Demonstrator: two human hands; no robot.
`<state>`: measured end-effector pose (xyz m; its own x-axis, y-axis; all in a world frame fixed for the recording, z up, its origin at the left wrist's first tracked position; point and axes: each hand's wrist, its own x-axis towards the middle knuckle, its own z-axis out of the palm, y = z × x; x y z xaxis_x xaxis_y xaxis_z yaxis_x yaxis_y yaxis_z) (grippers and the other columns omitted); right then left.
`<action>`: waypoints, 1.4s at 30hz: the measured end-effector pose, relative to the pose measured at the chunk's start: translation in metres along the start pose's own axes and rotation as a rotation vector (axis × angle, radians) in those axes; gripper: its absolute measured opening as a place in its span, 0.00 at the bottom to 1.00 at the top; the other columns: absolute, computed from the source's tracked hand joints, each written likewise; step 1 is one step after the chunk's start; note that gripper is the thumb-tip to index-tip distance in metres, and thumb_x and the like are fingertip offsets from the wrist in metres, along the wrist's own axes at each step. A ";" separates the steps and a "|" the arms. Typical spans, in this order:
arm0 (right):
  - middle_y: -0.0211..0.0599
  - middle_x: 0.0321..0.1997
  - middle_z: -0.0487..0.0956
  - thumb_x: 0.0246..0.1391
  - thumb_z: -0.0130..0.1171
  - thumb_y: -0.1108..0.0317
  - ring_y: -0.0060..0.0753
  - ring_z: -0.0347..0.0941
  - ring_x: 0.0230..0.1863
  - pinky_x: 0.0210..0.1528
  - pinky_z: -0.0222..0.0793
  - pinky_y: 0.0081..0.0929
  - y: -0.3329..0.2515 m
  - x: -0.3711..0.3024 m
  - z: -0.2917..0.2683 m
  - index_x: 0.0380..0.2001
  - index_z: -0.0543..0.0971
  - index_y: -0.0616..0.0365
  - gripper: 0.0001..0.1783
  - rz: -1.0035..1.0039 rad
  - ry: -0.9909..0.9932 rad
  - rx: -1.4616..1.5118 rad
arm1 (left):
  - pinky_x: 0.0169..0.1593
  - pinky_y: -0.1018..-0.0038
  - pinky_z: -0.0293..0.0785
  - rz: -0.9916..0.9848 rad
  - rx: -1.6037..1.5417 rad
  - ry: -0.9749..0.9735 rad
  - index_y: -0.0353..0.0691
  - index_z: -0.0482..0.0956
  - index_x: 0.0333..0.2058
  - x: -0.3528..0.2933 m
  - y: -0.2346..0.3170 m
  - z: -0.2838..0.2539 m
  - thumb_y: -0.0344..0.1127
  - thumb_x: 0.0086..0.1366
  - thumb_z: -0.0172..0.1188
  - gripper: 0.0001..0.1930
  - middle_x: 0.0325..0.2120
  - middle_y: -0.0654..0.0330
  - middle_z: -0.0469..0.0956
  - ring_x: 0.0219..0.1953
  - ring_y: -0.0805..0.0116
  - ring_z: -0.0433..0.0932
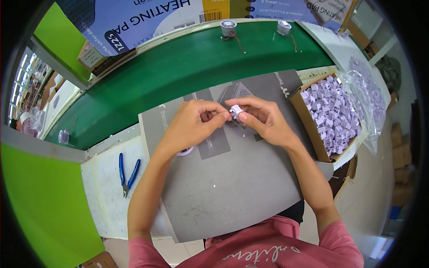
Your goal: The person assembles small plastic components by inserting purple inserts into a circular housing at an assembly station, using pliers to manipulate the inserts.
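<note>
A small pale-lilac plastic part (pixel 236 110) is pinched between the thumb and fingers of my right hand (pixel 266 119), above the grey cardboard sheet (pixel 232 183). My left hand (pixel 199 121) is closed in a pinch right against the left side of that part. What its fingertips hold, if anything, is too small to make out. Under my left wrist lies a round pale part (pixel 186 152), mostly hidden. Tiny light bits (pixel 214 186) lie on the sheet.
An open cardboard box (pixel 308 123) full of similar lilac parts stands at the right, beside a clear plastic bag (pixel 364 102). Blue-handled cutters (pixel 127 176) lie at the left. Round units with wires (pixel 228 29) rest on a green conveyor belt (pixel 178 60), with printed boxes (pixel 147 20) behind.
</note>
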<state>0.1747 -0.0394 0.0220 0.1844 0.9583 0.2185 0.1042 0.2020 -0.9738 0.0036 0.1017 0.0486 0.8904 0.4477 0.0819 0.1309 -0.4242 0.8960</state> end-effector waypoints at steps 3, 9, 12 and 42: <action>0.36 0.48 0.79 0.61 0.59 0.73 0.22 0.74 0.42 0.42 0.70 0.20 0.001 0.000 0.001 0.54 0.79 0.59 0.17 -0.080 0.029 0.018 | 0.32 0.78 0.68 -0.043 -0.041 -0.041 0.36 0.86 0.35 0.000 0.006 -0.002 0.35 0.63 0.61 0.09 0.23 0.62 0.81 0.25 0.78 0.73; 0.36 0.41 0.79 0.55 0.61 0.79 0.26 0.73 0.37 0.40 0.71 0.25 -0.005 0.000 -0.001 0.53 0.81 0.56 0.21 -0.218 0.014 -0.317 | 0.39 0.79 0.69 -0.140 -0.147 -0.118 0.36 0.86 0.33 -0.001 0.008 -0.003 0.36 0.64 0.63 0.09 0.26 0.64 0.83 0.29 0.79 0.75; 0.36 0.39 0.79 0.53 0.62 0.79 0.28 0.74 0.35 0.37 0.71 0.26 -0.007 0.000 0.002 0.51 0.81 0.55 0.21 -0.258 0.013 -0.356 | 0.40 0.78 0.69 -0.133 -0.114 -0.129 0.36 0.85 0.32 -0.001 0.009 -0.003 0.36 0.64 0.64 0.09 0.26 0.63 0.83 0.30 0.79 0.76; 0.35 0.39 0.80 0.44 0.70 0.74 0.43 0.72 0.46 0.48 0.72 0.37 0.008 -0.006 0.011 0.42 0.81 0.55 0.18 -0.241 -0.071 -0.748 | 0.38 0.58 0.76 -0.135 0.817 -0.030 0.38 0.84 0.30 -0.027 0.020 0.015 0.32 0.57 0.64 0.05 0.30 0.55 0.81 0.33 0.50 0.80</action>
<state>0.1642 -0.0409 0.0120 0.0132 0.9211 0.3891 0.7679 0.2399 -0.5940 -0.0114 0.0689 0.0579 0.8541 0.5194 -0.0251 0.5025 -0.8119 0.2972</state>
